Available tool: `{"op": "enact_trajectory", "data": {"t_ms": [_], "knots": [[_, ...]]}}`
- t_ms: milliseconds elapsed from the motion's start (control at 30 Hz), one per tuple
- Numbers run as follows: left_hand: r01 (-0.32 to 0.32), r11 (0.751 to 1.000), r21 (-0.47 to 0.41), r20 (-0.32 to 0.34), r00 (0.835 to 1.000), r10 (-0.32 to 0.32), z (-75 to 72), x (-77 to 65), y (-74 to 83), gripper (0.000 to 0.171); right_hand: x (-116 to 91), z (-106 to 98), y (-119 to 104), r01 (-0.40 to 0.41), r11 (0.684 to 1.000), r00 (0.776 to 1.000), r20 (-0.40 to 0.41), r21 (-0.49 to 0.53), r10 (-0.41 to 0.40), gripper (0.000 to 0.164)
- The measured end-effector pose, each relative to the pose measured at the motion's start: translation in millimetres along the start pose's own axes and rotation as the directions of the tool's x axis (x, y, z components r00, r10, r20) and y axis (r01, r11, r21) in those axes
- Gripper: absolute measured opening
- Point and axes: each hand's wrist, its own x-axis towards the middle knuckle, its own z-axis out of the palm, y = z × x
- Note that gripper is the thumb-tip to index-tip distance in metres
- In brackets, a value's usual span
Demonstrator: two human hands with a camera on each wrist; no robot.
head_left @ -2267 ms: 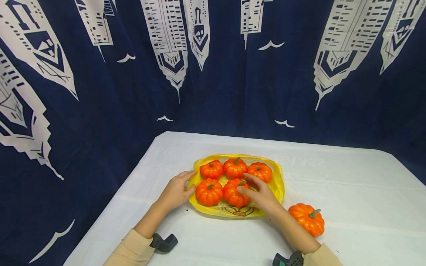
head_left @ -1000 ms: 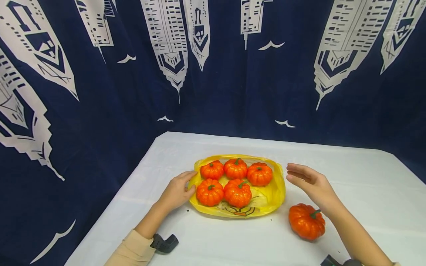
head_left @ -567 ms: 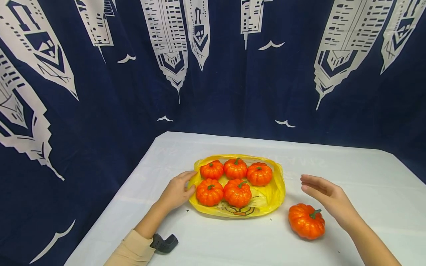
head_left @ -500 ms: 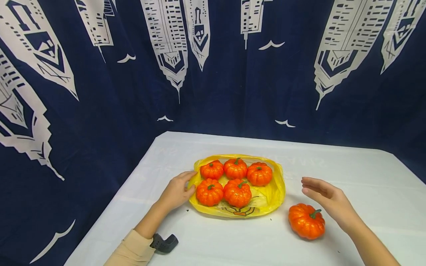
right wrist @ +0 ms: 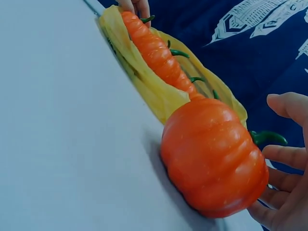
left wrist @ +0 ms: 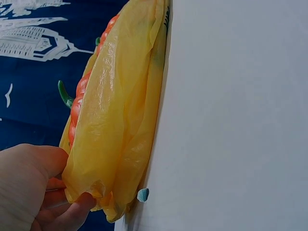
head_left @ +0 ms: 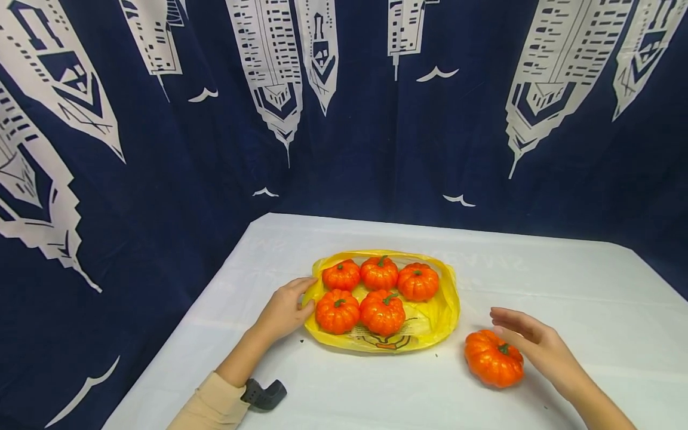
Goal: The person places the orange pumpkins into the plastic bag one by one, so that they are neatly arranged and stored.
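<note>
A yellow plastic bag (head_left: pixel 432 319) lies spread open on the table, its rim standing up around several small orange pumpkins, three at the back and two in front (head_left: pixel 383 313). My left hand (head_left: pixel 283 309) holds the bag's left end; in the left wrist view, thumb and fingers lie on either side of the yellow film (left wrist: pixel 110 130). To the right of the bag sits a loose orange pumpkin (head_left: pixel 490 361) with a green stem. My right hand (head_left: pixel 548 352) hovers over its right side, thumb spread from the fingers. Whether those fingers touch it I cannot tell.
A white cloth covers the table (head_left: pixel 591 310). Behind it hangs a dark blue curtain (head_left: pixel 376 161) printed with white buildings and birds. Small dark specks lie near the bag. A black wrist device (head_left: pixel 266 394) sits at my left sleeve.
My right hand has left the front right pumpkin in the bag, moved right, then come down over the loose pumpkin. The left hand has stayed at the bag.
</note>
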Motion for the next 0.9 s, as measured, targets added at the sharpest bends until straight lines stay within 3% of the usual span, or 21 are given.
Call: {"op": "enact_trajectory", "data": {"t_ms": [433,767,900], "knots": [[-0.013,1.0,-0.008,-0.008,1.0,0.013,-0.6,-0.8,-0.2,0.045,-9.3,9.1,13.3,-0.019,0.999,1.0,0.009,-0.027,0.019,0.054],[-0.004,1.0,0.0,0.0,1.0,0.004,-0.9,-1.1,0.7,0.045,-12.2,13.2,16.2,-0.12,0.993,0.992,0.049,0.0,0.12,0.06],[0.0,1.0,0.0,0.001,1.0,0.0,-0.2,-1.0,0.2,0.045,-13.2,13.8,18.1,-0.119,0.993,0.991,0.06,-0.002,0.119,0.062]]}}
